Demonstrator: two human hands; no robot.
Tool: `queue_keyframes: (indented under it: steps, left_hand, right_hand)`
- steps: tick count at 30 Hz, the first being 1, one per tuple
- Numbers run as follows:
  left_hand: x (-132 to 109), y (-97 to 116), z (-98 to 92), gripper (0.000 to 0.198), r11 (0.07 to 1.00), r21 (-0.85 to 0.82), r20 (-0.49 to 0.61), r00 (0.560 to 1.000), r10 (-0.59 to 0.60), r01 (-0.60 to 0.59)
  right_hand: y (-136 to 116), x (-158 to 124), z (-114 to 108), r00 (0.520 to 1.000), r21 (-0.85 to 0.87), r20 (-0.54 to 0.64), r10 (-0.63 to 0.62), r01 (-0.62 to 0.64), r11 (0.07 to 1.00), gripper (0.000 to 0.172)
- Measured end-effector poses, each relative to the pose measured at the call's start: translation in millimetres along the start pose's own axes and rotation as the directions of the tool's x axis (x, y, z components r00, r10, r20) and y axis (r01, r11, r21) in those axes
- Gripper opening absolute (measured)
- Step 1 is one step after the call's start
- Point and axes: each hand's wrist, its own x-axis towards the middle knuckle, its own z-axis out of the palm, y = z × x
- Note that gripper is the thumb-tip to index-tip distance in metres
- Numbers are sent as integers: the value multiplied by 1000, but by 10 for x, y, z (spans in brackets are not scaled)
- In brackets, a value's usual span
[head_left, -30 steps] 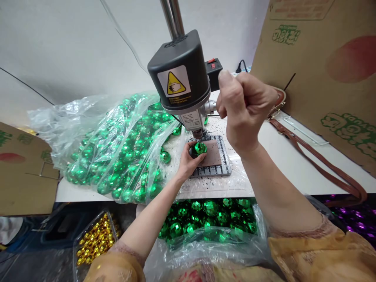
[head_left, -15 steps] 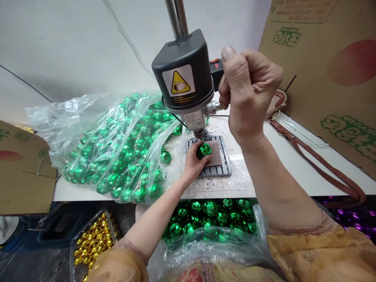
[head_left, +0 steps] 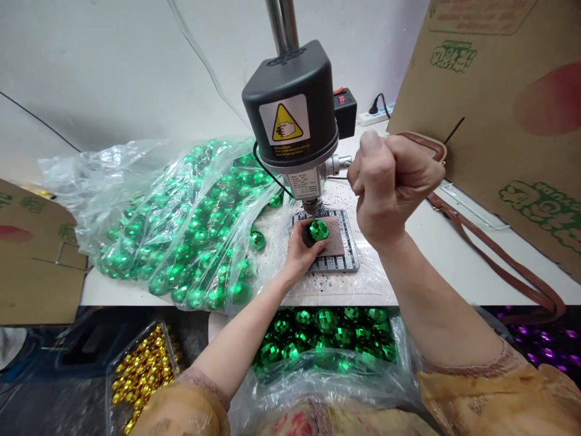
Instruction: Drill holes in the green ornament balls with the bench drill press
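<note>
While the ball (head_left: 316, 230) rests on the plate (head_left: 341, 264) just under the drill (head_left: 293, 109) bit, your left hand (head_left: 299, 253) grips it, fingers closed around it. Your right hand (head_left: 391, 181) is fisted on the lever (head_left: 342, 163). A bag (head_left: 172, 224) lies left.

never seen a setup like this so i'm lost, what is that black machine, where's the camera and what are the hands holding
The camera sits on the person's head, looking down at their two hands. The black machine is a small bench drill on a white table. The left hand holds one shiny green ball on the metal plate under the drill tip. The right hand is a fist around the handle at the machine's side. A clear bag of more green balls lies on the table; a second bag and a tray of gold beads sit below.
</note>
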Motion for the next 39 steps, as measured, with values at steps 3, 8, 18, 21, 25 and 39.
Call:
queue_keyframes:
  steps: [3,8,18,21,25,39]
  left_hand:
    - [-4,-14,7,50,1000,-19,0,1000,-7,7]
    - [-11,-39,13,51,1000,-15,-15,1000,7,-7]
    - [-7,-30,-1,48,999,-18,-10,999,44,-44]
    - [-8,-33,-3,48,999,-32,3,999,42,-42]
    - [-17,-27,0,50,999,-48,2,1000,21,-21]
    - [-28,-35,15,51,998,-59,-7,1000,-3,2]
  right_hand:
    - [54,-55,-29,1000,-23,4,6,-6,1000,51]
    - [115,-100,-58,1000,-85,8,13,-12,996,56]
    - [203,-183,-79,997,-67,-17,-80,79,995,57]
    - [212,-194,-100,994,-39,-5,-107,106,994,56]
    - [222,-206,-116,991,12,4,-134,134,991,56]
    - [286,-316,-199,957,63,46,-287,284,957,48]
